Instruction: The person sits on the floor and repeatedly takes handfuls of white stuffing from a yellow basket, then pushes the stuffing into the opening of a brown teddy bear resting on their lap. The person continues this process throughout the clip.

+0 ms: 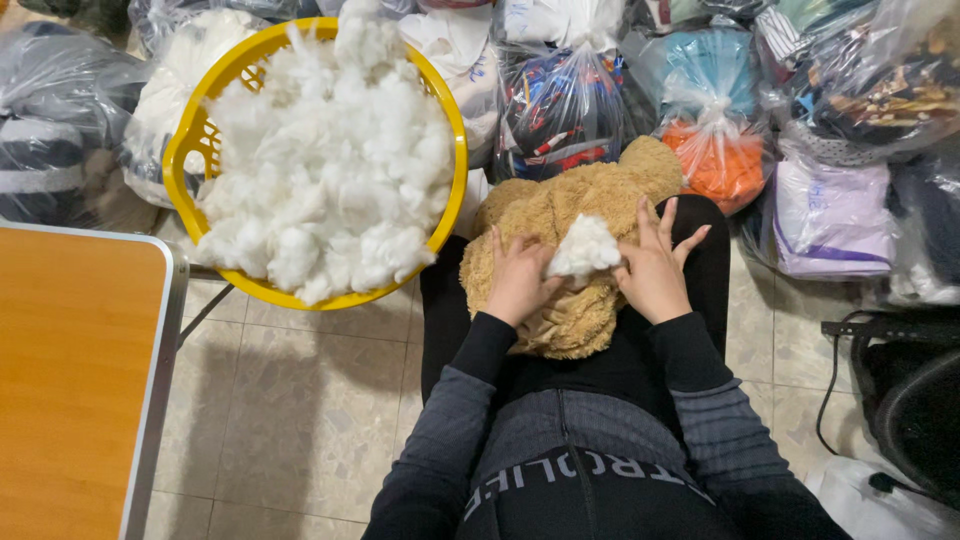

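Note:
A tan plush toy (570,205) lies on my lap. A tuft of white stuffing (585,250) sticks out of it between my hands. My left hand (518,280) rests on the plush just left of the tuft, fingers touching its edge. My right hand (655,268) presses on the plush at the tuft's right side, fingers spread. A yellow basket (200,140) heaped with white stuffing (330,160) stands to my front left.
A wooden folding table (75,380) with a metal edge is at my left. Several clear plastic bags (560,100) of cloth and toys crowd the back and right. A dark bag with a strap (905,390) sits at the right on the tiled floor (290,410).

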